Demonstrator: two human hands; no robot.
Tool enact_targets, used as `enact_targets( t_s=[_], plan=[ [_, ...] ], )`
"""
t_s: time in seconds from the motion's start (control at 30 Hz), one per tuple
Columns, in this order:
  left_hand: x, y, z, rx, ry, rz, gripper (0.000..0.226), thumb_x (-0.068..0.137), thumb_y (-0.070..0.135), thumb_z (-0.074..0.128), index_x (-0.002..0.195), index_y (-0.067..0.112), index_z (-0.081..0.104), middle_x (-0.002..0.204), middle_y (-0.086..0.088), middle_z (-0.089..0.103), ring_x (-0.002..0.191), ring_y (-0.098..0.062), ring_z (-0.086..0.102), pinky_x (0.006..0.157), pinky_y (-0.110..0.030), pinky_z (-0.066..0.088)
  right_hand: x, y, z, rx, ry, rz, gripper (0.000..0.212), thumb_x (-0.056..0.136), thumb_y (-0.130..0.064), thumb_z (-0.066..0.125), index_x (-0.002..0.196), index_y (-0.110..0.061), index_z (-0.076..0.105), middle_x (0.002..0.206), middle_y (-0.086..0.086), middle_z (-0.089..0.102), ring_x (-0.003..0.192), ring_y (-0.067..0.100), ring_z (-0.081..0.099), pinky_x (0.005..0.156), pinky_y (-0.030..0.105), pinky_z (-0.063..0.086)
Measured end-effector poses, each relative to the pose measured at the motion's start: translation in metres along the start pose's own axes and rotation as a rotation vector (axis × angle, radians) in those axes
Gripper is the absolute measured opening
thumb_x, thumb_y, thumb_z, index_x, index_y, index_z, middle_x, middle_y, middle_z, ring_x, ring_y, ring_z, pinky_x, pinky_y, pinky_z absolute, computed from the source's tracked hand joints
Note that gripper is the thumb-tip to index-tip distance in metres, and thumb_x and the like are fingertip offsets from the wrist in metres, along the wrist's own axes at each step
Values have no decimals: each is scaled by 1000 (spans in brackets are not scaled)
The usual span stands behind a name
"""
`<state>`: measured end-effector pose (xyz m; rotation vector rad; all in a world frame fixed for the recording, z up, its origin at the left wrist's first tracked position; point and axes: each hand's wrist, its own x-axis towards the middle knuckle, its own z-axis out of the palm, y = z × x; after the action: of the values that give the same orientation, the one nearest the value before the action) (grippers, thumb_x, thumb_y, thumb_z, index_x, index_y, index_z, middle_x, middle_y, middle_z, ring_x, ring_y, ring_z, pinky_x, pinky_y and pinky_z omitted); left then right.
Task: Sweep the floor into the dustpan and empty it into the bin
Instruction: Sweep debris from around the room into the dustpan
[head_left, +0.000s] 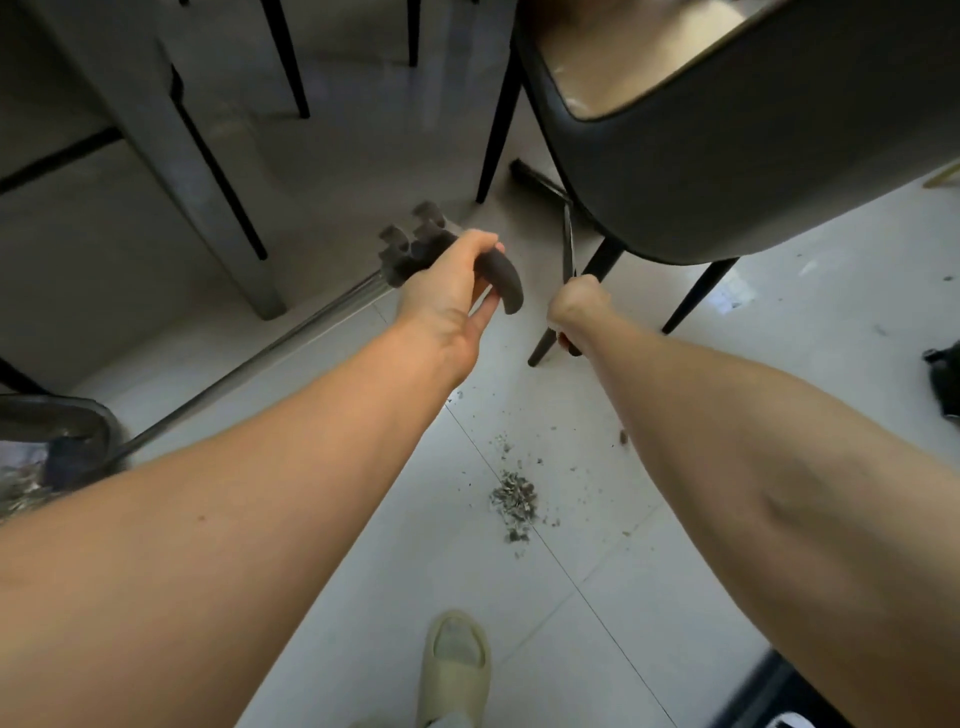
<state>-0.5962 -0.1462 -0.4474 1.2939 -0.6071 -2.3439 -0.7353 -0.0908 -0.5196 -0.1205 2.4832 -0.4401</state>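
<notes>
Pale floor tiles fill the room, with a grey table leg and thin black chair legs standing at the far side. At the far left edge lies one dustpan, dark-rimmed, with grey scraps already inside it. Its single metal pole runs as a long diagonal from the pan up and to the right, ending in a dark curved handle with clip prongs beside it. One left hand holds that handle, its fingers wrapped over the top and the thumb underneath.

Below and between the two hands, nearer the person, sits one small heap of grey debris on the tile, with loose specks scattered around it. A tile joint passes right beside the heap. One beige slipper shows at the bottom, under the heap.

Just right of the left hand, one right hand is clenched around a thin broom stick, which points up and away towards the chair and is nearly upright in view. Its brush end is hidden. Beyond and to the right of those fingers stands one dark chair with a tan seat. One dark object lies at the far right edge, too cropped to identify.
</notes>
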Motion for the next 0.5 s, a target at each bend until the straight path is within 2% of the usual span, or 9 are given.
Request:
enact_targets(
  t_s=[0.07, 0.1, 0.17, 0.2, 0.23, 0.3, 0.4, 0.5],
  plan=[
    [7, 2, -4, -9, 38, -8, 7, 86, 6, 65, 92, 9, 61, 100, -9, 68, 98, -14, 65, 96, -31, 51, 4, -1, -3, -49, -64, 13, 38, 97, -3, 45, 134, -3, 37, 88, 17, 52, 61, 20, 51, 53, 28, 49],
    [10, 2, -7, -14, 67, -14, 5, 86, 6, 63, 88, 10, 60, 98, -8, 67, 96, -14, 64, 96, -31, 50, 4, 0, -4, -78, -97, 11, 37, 98, -4, 43, 135, -2, 36, 87, 16, 51, 61, 19, 50, 55, 28, 50],
    [11, 6, -9, -27, 133, -23, 7, 87, 6, 61, 84, 12, 59, 90, -6, 66, 92, -13, 63, 93, -30, 50, -3, 5, -8, -141, -152, -4, 35, 100, -6, 41, 134, 0, 36, 97, 17, 53, 68, 19, 53, 66, 29, 54],
    [10, 10, -9, -28, 169, -26, 7, 87, 6, 60, 84, 13, 58, 87, -4, 66, 90, -12, 62, 91, -29, 50, -10, 7, -12, -161, -162, -18, 35, 100, -8, 41, 134, 1, 37, 102, 18, 54, 67, 19, 53, 63, 28, 55],
    [10, 13, -10, -24, 207, -28, 7, 87, 7, 60, 84, 13, 57, 85, -2, 65, 89, -12, 62, 89, -28, 50, -17, 8, -16, -162, -165, -26, 36, 100, -9, 41, 135, 0, 38, 103, 18, 54, 64, 18, 53, 55, 27, 53],
    [5, 20, -11, 2, 286, -24, 7, 88, 10, 60, 84, 14, 56, 84, -2, 64, 86, -12, 60, 87, -28, 51, -36, 11, -26, -160, -190, -28, 40, 100, -8, 40, 139, -3, 35, 102, 18, 55, 57, 16, 50, 46, 25, 46],
    [-7, 23, -15, 46, 364, -6, 17, 92, 14, 60, 76, 14, 54, 76, -1, 60, 77, -11, 57, 87, -28, 50, -71, 17, -35, -135, -261, -41, 40, 99, -2, 36, 139, 0, 34, 79, 14, 50, 54, 17, 46, 44, 25, 44],
    [-32, 28, -21, 46, 402, -11, 20, 92, 13, 57, 73, 12, 52, 70, -2, 58, 70, -12, 57, 81, -28, 50, -118, 21, -46, -179, -345, -152, 45, 95, 1, 37, 140, 1, 36, 70, 4, 39, 54, 15, 42, 29, 15, 39]
  ],
)
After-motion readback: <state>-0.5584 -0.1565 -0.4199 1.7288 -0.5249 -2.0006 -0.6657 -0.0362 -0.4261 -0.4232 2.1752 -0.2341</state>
